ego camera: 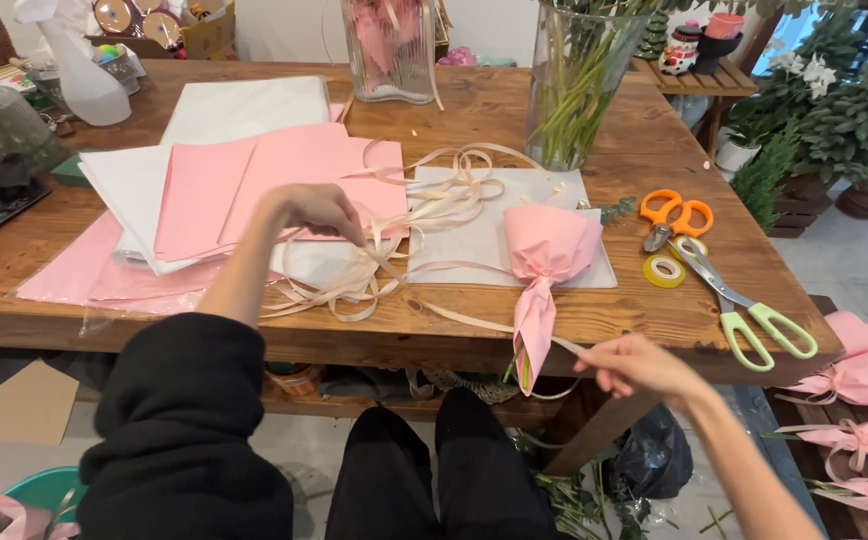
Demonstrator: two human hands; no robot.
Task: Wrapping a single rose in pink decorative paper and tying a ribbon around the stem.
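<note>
A small bouquet wrapped in pink paper (544,270) lies on a white sheet (474,240) at the wooden table's (614,310) front edge, its stem end hanging over the edge. My left hand (319,212) rests in a tangle of cream ribbon (409,215) and pinches strands of it. My right hand (634,365), in front of the table and below the bouquet, pinches one strand of the same ribbon, which runs taut across the table edge past the bouquet's neck.
Stacked pink and white wrapping sheets (224,190) lie at left. Orange scissors (676,215), green-handled scissors (749,310) and a tape roll (664,270) sit at right. Glass vases (574,80) stand behind. Finished pink bouquets (864,400) lie low at right.
</note>
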